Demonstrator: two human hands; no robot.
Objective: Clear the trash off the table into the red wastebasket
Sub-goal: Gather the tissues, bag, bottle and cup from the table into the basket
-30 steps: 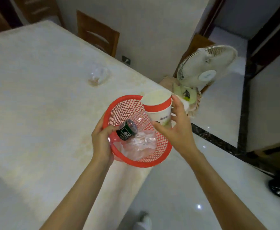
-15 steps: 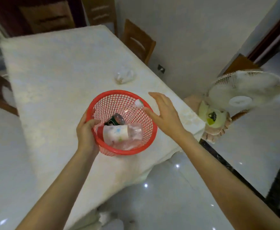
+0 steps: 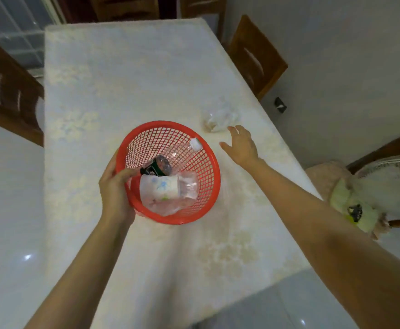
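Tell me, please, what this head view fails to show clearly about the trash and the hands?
- Crumpled clear plastic on the table: too blurred to tell its contents.
- Left hand grip: fingers hidden beneath the red wastebasket rim.
- Bottle label: too small to read.
- Wastebasket bottom: covered by the paper cup.

We see the red mesh plastic wastebasket (image 3: 208, 186) on the cloth-covered bench (image 3: 123, 79), with our left hand (image 3: 113, 186) on its near-left rim. Inside lie a clear plastic bottle (image 3: 168, 160), a white paper cup (image 3: 158, 188) and a clear plastic bag (image 3: 189, 186). A crumpled clear plastic wrapper (image 3: 220, 118) lies on the bench behind and right of the wastebasket, just beyond our right hand (image 3: 241, 146).
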